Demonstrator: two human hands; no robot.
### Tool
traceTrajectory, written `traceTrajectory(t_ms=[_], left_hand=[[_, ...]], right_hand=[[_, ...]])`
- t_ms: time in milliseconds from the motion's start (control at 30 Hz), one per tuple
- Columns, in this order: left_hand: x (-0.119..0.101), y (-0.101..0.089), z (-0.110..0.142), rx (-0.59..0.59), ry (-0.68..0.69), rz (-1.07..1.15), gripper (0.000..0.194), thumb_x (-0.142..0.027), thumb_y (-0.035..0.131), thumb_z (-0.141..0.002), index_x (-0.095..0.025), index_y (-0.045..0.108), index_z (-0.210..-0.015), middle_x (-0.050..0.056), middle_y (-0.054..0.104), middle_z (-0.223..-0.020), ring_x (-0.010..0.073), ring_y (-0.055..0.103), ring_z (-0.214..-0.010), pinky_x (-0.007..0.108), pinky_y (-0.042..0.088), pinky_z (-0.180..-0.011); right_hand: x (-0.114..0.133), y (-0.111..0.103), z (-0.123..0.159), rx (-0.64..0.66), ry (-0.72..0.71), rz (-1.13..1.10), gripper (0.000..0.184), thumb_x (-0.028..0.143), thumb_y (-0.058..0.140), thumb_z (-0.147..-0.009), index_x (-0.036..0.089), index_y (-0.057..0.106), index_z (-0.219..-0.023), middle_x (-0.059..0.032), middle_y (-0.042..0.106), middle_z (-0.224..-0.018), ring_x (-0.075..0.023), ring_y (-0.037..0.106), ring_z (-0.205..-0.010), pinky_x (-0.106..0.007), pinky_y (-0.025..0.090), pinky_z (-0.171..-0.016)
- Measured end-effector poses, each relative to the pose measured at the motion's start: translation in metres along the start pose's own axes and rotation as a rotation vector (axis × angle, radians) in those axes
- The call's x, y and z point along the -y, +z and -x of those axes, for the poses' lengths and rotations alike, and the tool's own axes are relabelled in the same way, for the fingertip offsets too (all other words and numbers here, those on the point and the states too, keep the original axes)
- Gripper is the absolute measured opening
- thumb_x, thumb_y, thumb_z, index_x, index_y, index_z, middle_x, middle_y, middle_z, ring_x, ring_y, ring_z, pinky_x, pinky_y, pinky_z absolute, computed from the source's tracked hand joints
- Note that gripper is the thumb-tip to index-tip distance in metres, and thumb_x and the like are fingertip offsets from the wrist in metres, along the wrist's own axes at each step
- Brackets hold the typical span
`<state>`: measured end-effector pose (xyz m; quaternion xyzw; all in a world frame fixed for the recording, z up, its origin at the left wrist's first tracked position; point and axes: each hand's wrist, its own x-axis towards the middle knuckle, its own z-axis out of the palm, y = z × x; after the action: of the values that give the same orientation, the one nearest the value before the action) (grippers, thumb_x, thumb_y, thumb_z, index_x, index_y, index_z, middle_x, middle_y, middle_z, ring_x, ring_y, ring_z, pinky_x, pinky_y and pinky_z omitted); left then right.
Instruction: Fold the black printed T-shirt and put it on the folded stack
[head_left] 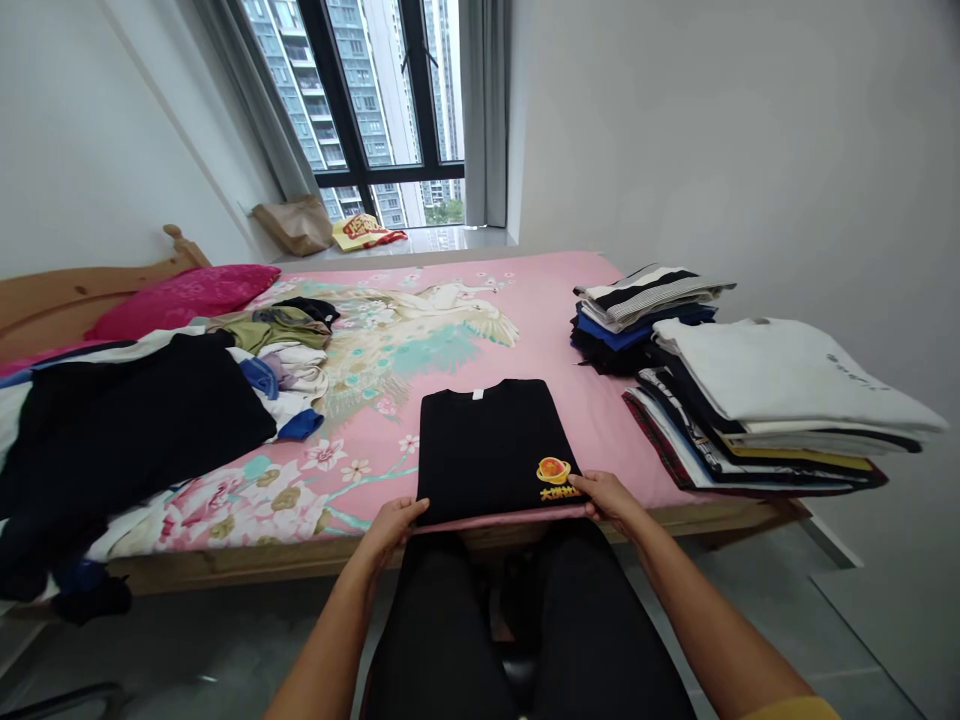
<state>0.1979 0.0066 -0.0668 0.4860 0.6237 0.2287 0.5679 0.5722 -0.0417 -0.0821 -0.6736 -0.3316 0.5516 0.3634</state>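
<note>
A folded black T-shirt [487, 440] with an orange and yellow print near its right corner lies at the near edge of a bed with a pink floral sheet [540, 300]. My left hand [394, 525] grips the shirt's near left corner, fingers curled under the edge. Its near right corner, by the print, is held in my right hand [611, 497]. The shirt lies flat, collar toward the window.
A tall stack of folded clothes [772, 410] topped by a white shirt overhangs the bed's right corner, with a smaller striped stack [637, 315] behind it. Unfolded clothes [150, 410] are heaped on the left. A magenta pillow [187, 295] lies by the wooden headboard.
</note>
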Motion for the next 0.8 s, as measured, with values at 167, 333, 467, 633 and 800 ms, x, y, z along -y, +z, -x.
traceTrajectory(t_ms=[167, 333, 467, 633, 800], left_hand=[[0.002, 0.001, 0.002, -0.014, 0.024, -0.002, 0.049, -0.064, 0.062, -0.060, -0.021, 0.039, -0.062, -0.011, 0.029, -0.041, 0.0045, 0.022, -0.034, 0.020, 0.011, -0.037], [0.010, 0.002, 0.000, -0.022, 0.015, -0.021, 0.049, -0.063, 0.062, -0.059, -0.022, 0.037, -0.059, -0.011, 0.028, -0.038, 0.0055, 0.024, -0.033, 0.020, 0.014, -0.038], [0.014, 0.005, -0.003, -0.058, 0.031, -0.038, 0.049, -0.063, 0.060, -0.062, -0.022, 0.033, -0.059, -0.010, 0.029, -0.039, 0.0052, 0.025, -0.033, 0.020, 0.013, -0.038], [0.015, 0.003, -0.004, -0.093, 0.020, -0.051, 0.049, -0.063, 0.062, -0.059, -0.021, 0.037, -0.058, -0.010, 0.029, -0.039, 0.0053, 0.026, -0.033, 0.021, 0.015, -0.037], [0.000, -0.002, -0.012, -0.029, -0.019, 0.026, 0.050, -0.066, 0.059, -0.063, -0.020, 0.040, -0.060, -0.011, 0.027, -0.040, 0.0042, 0.021, -0.032, 0.021, 0.009, -0.037]], right_hand=[[-0.005, -0.001, 0.001, -0.033, -0.049, 0.003, 0.030, 0.047, 0.057, -0.076, 0.020, 0.047, -0.070, 0.0071, 0.042, -0.036, -0.0071, 0.036, -0.030, -0.017, 0.025, -0.032], [-0.011, 0.000, 0.007, -0.008, 0.002, 0.012, 0.029, 0.047, 0.056, -0.076, 0.020, 0.046, -0.069, 0.0065, 0.043, -0.036, -0.0074, 0.036, -0.030, -0.016, 0.024, -0.031], [-0.011, 0.001, 0.009, -0.024, -0.004, 0.021, 0.032, 0.051, 0.054, -0.076, 0.020, 0.046, -0.070, 0.0065, 0.044, -0.037, -0.0076, 0.037, -0.031, -0.017, 0.026, -0.032], [-0.019, -0.004, 0.006, -0.056, -0.035, 0.085, 0.033, 0.053, 0.053, -0.075, 0.020, 0.050, -0.074, 0.0068, 0.043, -0.036, -0.0085, 0.037, -0.030, -0.018, 0.026, -0.033], [-0.014, 0.001, 0.002, -0.046, -0.040, 0.111, 0.033, 0.053, 0.053, -0.071, 0.020, 0.050, -0.072, 0.0078, 0.041, -0.039, -0.0073, 0.033, -0.031, -0.019, 0.022, -0.033]])
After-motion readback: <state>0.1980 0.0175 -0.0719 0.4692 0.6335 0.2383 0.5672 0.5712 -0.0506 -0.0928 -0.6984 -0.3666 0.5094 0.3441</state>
